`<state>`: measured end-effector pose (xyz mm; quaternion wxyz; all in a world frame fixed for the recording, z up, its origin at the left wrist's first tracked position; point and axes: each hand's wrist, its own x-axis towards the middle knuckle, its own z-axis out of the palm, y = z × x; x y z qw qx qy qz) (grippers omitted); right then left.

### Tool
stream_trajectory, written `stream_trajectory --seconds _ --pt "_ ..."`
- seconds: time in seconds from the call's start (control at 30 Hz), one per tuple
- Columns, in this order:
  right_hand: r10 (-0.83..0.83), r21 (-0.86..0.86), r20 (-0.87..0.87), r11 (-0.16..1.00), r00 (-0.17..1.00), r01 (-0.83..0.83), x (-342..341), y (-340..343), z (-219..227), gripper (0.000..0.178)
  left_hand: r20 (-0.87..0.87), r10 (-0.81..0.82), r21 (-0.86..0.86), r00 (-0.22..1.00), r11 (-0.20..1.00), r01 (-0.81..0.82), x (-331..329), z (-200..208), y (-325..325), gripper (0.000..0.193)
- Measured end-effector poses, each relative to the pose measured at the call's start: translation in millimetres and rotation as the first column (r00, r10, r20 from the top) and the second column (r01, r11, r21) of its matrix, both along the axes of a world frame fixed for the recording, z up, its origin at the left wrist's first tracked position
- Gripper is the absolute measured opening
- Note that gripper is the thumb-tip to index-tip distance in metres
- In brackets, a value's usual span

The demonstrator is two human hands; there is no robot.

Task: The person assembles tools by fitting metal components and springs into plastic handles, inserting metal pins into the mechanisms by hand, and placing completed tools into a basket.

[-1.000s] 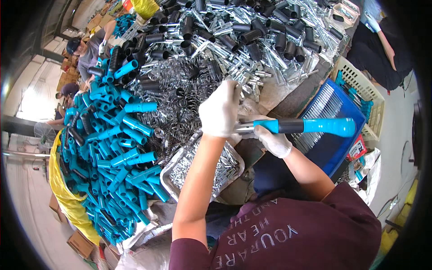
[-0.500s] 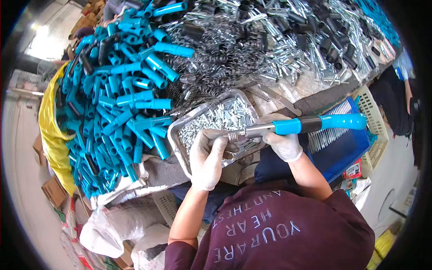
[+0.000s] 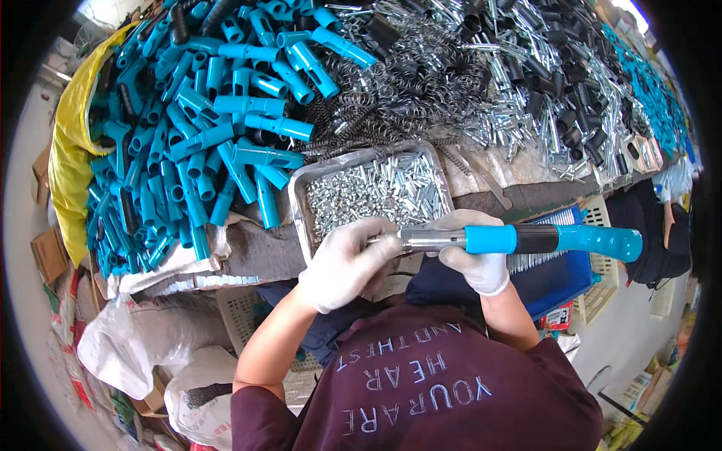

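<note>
A long hand tool with a teal-and-black grip and a bare metal shaft lies level in front of my chest, its rounded teal end to the right. My gloved right hand is closed round the shaft and the teal collar. At the shaft's left end, my gloved left hand has its fingers pressed together over the tip, which they hide. Just beyond both hands sits a metal tray, holding short silver pins and smaller metal pieces.
Teal plastic handle parts are heaped at the left by a yellow sack. Dark coil springs lie mid-table, with metal rods and black sleeves to the right. A blue bin holds metal rods at the right.
My left fingers have moved over the tool's tip, where a coil spring showed before. The tool has shifted slightly right and down in the view. The whole view has moved too.
</note>
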<state>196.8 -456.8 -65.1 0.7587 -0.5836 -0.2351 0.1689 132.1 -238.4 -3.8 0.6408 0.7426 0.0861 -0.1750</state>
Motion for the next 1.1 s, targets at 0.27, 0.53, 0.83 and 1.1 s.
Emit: stream_trajectory --seconds 0.27,0.53,0.83,1.1 --pt "-0.012 0.242 -0.394 0.963 0.919 0.116 -12 13 -12 0.041 0.452 -0.161 0.323 0.877 0.947 0.008 4 6 5 0.044" --pt "-0.016 0.212 -0.418 0.97 0.908 0.115 -9 10 -14 0.038 0.536 -0.101 0.261 0.838 0.964 -0.051 5 -7 0 0.044" --pt "0.013 0.208 -0.39 0.975 0.921 0.074 -5 7 -18 0.04 0.391 -0.18 0.273 0.902 0.959 0.073 5 -18 -1 0.047" --pt "-0.001 0.25 -0.45 0.96 0.893 0.127 -9 11 -14 0.039 0.427 -0.092 0.259 0.9 0.966 -0.024 5 -20 -9 0.043"
